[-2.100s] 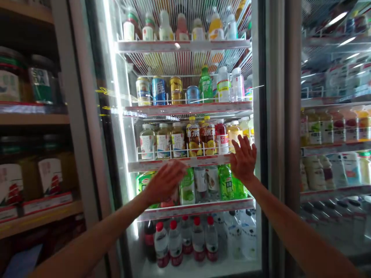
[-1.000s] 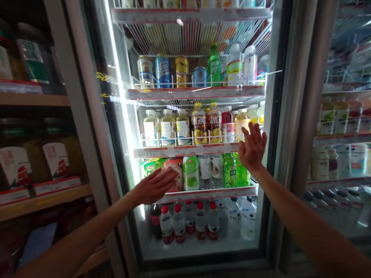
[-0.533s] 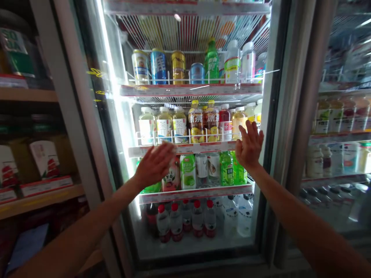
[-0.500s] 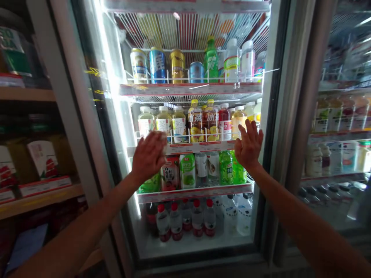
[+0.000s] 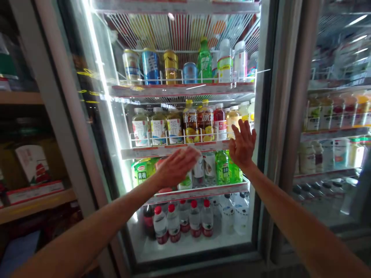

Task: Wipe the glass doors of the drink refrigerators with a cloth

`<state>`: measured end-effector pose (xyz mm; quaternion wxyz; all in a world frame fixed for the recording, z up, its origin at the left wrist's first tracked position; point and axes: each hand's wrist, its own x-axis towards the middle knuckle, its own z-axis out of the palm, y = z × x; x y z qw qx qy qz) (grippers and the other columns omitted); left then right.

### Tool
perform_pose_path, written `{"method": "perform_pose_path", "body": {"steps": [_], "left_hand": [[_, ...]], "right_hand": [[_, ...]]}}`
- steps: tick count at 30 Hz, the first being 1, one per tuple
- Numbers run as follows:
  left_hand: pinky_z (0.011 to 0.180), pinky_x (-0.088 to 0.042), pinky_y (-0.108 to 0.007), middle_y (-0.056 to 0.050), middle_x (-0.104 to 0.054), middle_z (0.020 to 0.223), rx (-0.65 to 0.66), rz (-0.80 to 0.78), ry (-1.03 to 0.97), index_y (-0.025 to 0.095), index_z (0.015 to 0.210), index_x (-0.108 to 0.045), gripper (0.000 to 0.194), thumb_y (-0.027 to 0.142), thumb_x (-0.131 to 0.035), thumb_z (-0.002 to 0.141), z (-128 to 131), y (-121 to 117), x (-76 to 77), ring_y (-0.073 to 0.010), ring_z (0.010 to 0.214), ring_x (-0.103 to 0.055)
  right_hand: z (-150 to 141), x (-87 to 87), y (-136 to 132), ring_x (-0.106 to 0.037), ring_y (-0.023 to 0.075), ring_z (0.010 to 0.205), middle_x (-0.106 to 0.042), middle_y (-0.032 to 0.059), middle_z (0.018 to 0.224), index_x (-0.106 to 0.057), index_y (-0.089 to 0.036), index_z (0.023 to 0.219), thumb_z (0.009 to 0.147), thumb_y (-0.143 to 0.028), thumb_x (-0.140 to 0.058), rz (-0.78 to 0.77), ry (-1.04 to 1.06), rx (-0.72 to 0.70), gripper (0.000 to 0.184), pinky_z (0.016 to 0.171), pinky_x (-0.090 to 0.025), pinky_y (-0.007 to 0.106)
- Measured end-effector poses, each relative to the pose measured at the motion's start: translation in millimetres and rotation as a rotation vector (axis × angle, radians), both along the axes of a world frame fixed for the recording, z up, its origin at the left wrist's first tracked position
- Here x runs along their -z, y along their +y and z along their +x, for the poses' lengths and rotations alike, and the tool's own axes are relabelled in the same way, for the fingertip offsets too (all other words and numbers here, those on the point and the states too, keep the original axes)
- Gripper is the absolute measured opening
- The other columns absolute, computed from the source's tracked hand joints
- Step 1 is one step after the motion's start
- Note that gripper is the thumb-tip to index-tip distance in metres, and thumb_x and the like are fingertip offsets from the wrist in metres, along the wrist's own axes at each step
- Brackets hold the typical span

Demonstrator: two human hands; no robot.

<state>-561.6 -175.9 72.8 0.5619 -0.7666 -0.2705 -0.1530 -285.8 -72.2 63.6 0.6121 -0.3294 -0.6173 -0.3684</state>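
A lit drinks fridge stands before me behind a glass door (image 5: 114, 127). My left hand (image 5: 176, 168) lies flat against the glass in front of the green bottles' shelf, fingers together. A small white cloth (image 5: 196, 151) peeks out under its fingertips. My right hand (image 5: 242, 144) rests open on the glass near the door's right frame (image 5: 262, 116), fingers spread and pointing up, holding nothing. Behind the glass are cans (image 5: 150, 65), tea bottles (image 5: 158, 129), green bottles (image 5: 222, 168) and red-capped water bottles (image 5: 185, 220).
A second glass-fronted fridge (image 5: 333, 116) with bottles stands to the right, past a grey upright (image 5: 292, 116). On the left, wooden shelves (image 5: 31, 200) carry jars and cartons with red price strips.
My left hand has slid over the glass: down-left, up to the tea shelf's edge, now down and right toward the middle. My right hand has stayed pressed in the same spot.
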Motion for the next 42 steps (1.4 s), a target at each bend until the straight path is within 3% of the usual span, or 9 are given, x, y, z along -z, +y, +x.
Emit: {"method": "perform_pose_path", "body": {"steps": [3, 7, 12, 17, 22, 27, 34, 38, 42], "left_hand": [[0.113, -0.018, -0.039, -0.003, -0.030, 0.145, 0.013, -0.084, 0.155, 0.021, 0.135, -0.033, 0.052, 0.025, -0.042, 0.084, 7.3, 2.4, -2.6, -0.0189, 0.138, -0.015], [0.113, -0.016, -0.043, -0.008, -0.025, 0.147, 0.001, 0.147, -0.398, 0.017, 0.136, -0.032, 0.054, 0.023, -0.044, 0.083, 12.3, 4.9, -19.9, -0.0230, 0.139, -0.009], [0.114, -0.016, -0.038, -0.002, -0.030, 0.146, 0.029, -0.098, 0.189, 0.022, 0.136, -0.032, 0.053, 0.024, -0.042, 0.084, 19.0, 5.4, -23.1, -0.0178, 0.139, -0.012], [0.113, -0.016, -0.043, -0.010, -0.026, 0.147, -0.039, 0.121, -0.352, 0.013, 0.133, -0.036, 0.051, 0.025, -0.044, 0.084, 29.3, 11.3, -30.1, -0.0230, 0.139, -0.007], [0.114, -0.014, -0.038, -0.002, -0.028, 0.147, -0.002, -0.183, 0.218, 0.019, 0.135, -0.034, 0.052, 0.023, -0.042, 0.083, 42.7, 11.6, -17.8, -0.0190, 0.138, -0.014], [0.114, -0.011, -0.043, -0.007, -0.028, 0.146, 0.022, 0.043, -0.373, 0.018, 0.134, -0.035, 0.053, 0.025, -0.046, 0.083, 48.1, 22.0, -39.2, -0.0219, 0.139, -0.012], [0.112, -0.021, -0.043, -0.013, -0.025, 0.147, 0.199, -0.030, -0.445, 0.014, 0.142, -0.008, 0.069, 0.021, -0.043, 0.084, 64.1, 23.3, -15.9, -0.0202, 0.138, -0.013], [0.112, -0.015, -0.049, -0.010, -0.015, 0.150, 0.148, -0.070, -0.522, 0.018, 0.143, -0.003, 0.078, 0.031, -0.048, 0.080, 26.2, 2.3, -9.0, -0.0247, 0.138, -0.011], [0.115, -0.010, -0.046, 0.000, -0.010, 0.151, 0.062, 0.078, -0.708, 0.027, 0.143, -0.005, 0.072, 0.029, -0.046, 0.084, -15.5, -4.0, -2.3, -0.0212, 0.139, -0.009]], "right_hand": [[0.0, -0.5, -0.9, -0.022, 0.0219, 0.137, -0.032, 0.0051, 0.145, -0.032, -0.024, 0.137, 0.086, -0.027, -0.037, -0.010, -0.003, 0.006, 0.052, 0.110, -0.019, 0.048], [0.1, -0.4, -1.0, -0.021, 0.0217, 0.137, -0.033, 0.0066, 0.145, -0.035, -0.022, 0.136, 0.086, -0.027, -0.036, -0.025, 0.000, 0.005, 0.050, 0.110, -0.018, 0.048], [1.6, 0.1, 0.5, -0.020, 0.0210, 0.138, -0.032, 0.0062, 0.145, -0.033, -0.022, 0.137, 0.086, -0.027, -0.036, -0.023, -0.012, 0.004, 0.051, 0.110, -0.017, 0.047], [1.9, -1.2, -2.6, -0.017, 0.0216, 0.139, -0.029, 0.0055, 0.147, -0.029, -0.023, 0.139, 0.086, -0.027, -0.036, -0.061, -0.029, -0.001, 0.054, 0.111, -0.016, 0.048], [5.5, 9.3, -6.5, -0.018, 0.0207, 0.138, -0.028, 0.0066, 0.147, -0.024, -0.023, 0.140, 0.087, -0.026, -0.036, -0.066, -0.052, -0.017, 0.055, 0.111, -0.015, 0.048], [1.3, 22.1, -18.0, -0.021, 0.0214, 0.138, -0.031, 0.0072, 0.146, -0.024, -0.024, 0.140, 0.087, -0.022, -0.037, -0.021, -0.037, -0.124, 0.055, 0.111, -0.018, 0.050], [-63.5, 16.0, -55.2, -0.033, 0.0142, 0.132, -0.045, 0.0089, 0.136, -0.030, -0.017, 0.137, 0.087, -0.016, -0.031, 0.024, -0.186, -0.469, 0.050, 0.108, -0.032, 0.035], [-111.7, 10.4, -68.5, -0.025, 0.0225, 0.136, -0.041, 0.0104, 0.139, -0.039, -0.019, 0.133, 0.088, -0.034, -0.037, -0.106, -0.135, -0.293, 0.047, 0.110, -0.026, 0.045], [-151.0, -6.4, -73.7, -0.022, 0.0263, 0.137, -0.036, 0.0059, 0.143, -0.041, -0.030, 0.130, 0.086, -0.043, -0.041, -0.116, -0.069, -0.128, 0.045, 0.108, -0.020, 0.054]]}}
